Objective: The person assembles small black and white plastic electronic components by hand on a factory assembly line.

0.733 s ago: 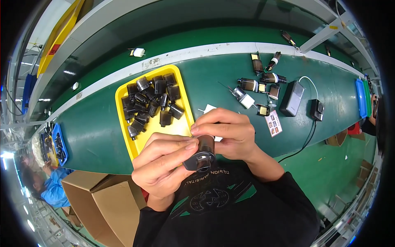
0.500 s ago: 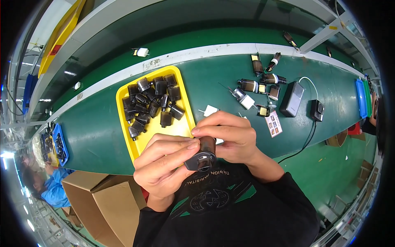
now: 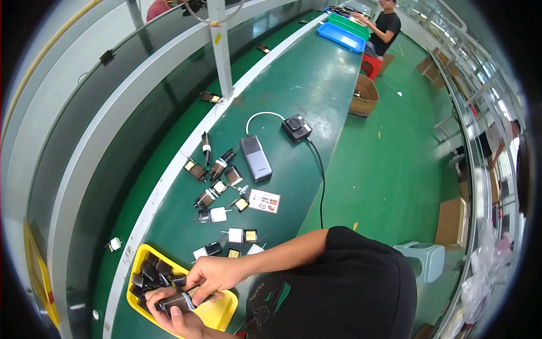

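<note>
Over the near edge of a yellow tray (image 3: 227, 312), my left hand (image 3: 183, 323) is closed round a dark translucent plastic housing (image 3: 174, 304). The fingers of my right hand (image 3: 219, 276) pinch at the housing's right end; what lies under those fingertips is partly hidden. Several similar dark housings (image 3: 149, 274) fill the left part of the tray. Beyond my right hand, assembled pieces with dark housings and white or cream blocks (image 3: 217, 214) lie loosely on the green table.
A grey rectangular device (image 3: 257, 159), a small black box (image 3: 296, 127) with a cable and a printed card (image 3: 264, 201) sit on the table. Far off are a blue tray (image 3: 341, 38) and a seated person (image 3: 385, 28). A metal post (image 3: 220, 51) rises at the table's back edge.
The view has swung to the right along the table, so the tray and my hands now appear at the lower left. The housing remains in my hands, turned more sideways.
</note>
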The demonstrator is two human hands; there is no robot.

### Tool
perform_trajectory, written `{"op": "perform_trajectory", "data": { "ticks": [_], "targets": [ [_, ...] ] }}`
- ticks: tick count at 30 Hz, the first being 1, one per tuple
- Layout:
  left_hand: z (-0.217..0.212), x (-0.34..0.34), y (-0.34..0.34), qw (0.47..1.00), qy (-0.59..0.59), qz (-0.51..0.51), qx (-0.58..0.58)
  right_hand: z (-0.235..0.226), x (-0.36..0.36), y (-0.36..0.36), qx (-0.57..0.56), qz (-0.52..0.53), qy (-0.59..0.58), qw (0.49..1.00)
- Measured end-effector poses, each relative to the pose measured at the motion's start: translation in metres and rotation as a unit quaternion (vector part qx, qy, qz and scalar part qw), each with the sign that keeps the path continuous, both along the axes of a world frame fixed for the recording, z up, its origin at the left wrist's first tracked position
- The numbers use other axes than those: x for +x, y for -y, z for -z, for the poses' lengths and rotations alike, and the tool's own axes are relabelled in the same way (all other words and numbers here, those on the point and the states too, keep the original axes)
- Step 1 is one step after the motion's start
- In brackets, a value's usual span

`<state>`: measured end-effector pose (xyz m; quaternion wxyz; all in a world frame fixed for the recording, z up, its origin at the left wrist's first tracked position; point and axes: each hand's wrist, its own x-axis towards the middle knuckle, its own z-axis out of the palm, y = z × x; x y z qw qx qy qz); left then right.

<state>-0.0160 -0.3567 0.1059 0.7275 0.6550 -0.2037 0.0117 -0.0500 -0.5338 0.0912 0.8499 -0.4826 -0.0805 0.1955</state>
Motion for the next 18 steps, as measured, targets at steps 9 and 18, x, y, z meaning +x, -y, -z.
{"op": "perform_trajectory", "data": {
  "ticks": [9, 18],
  "targets": [
    [-0.019, -0.003, 0.059, 0.983, -0.137, -0.084, -0.087, -0.007, 0.001, 0.000, -0.031, 0.077, 0.032, 0.996],
    [-0.030, 0.010, 0.041, 0.970, -0.193, -0.096, -0.115, -0.020, 0.016, -0.018, -0.098, 0.055, -0.078, 0.991]
  ]
}}
